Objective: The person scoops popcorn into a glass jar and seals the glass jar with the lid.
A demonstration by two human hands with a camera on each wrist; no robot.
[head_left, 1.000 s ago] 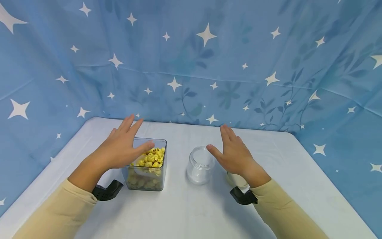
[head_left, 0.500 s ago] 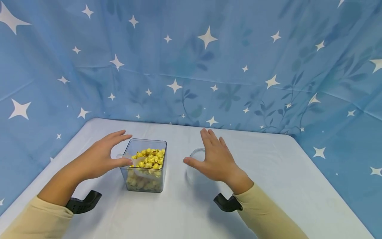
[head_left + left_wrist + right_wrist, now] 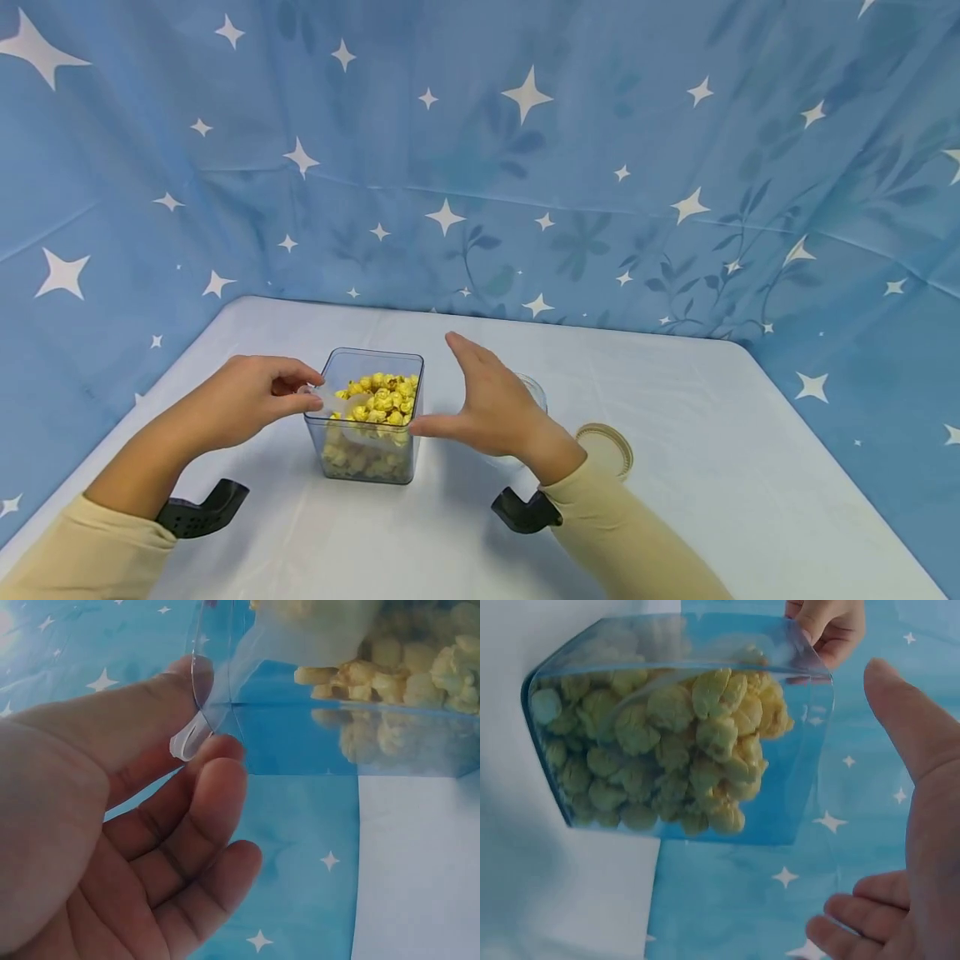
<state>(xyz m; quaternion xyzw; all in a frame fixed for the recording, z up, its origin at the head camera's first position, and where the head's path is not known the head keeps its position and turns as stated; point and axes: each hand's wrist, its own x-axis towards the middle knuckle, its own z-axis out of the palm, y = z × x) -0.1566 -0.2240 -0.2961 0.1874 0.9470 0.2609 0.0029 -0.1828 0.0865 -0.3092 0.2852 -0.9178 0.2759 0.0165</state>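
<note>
Convergence from nine and three o'clock

Both hands close in on the clear container [image 3: 367,362] of yellow popcorn [image 3: 384,402], the centre of the dial here. The left hand [image 3: 247,400] has its thumb and index finger, well apart half a second ago, now drawn in around the handle [image 3: 181,742] of the translucent scoop [image 3: 341,407], which pokes over the rim at nine o'clock. The fingers are curled, but whether they actually pinch the handle cannot be told.

The right hand [image 3: 495,408] makes the larger move, sweeping from above the clear jar [image 3: 537,392] toward nine o'clock, so that its thumb comes near the container's three o'clock side. It holds nothing: fingers extended, thumb spread, with a gap from the wall in the right wrist view. The jar stands at three o'clock, largely hidden by that hand; the round lid [image 3: 606,448] lies farther out, between three and four o'clock, back in sight on the desk [image 3: 360,542].

For the work in hand, the shift seems to bring both hands to the container. It looks like an approach stage: scoop among the popcorn, container upright and unmoved, nothing lifted.
</note>
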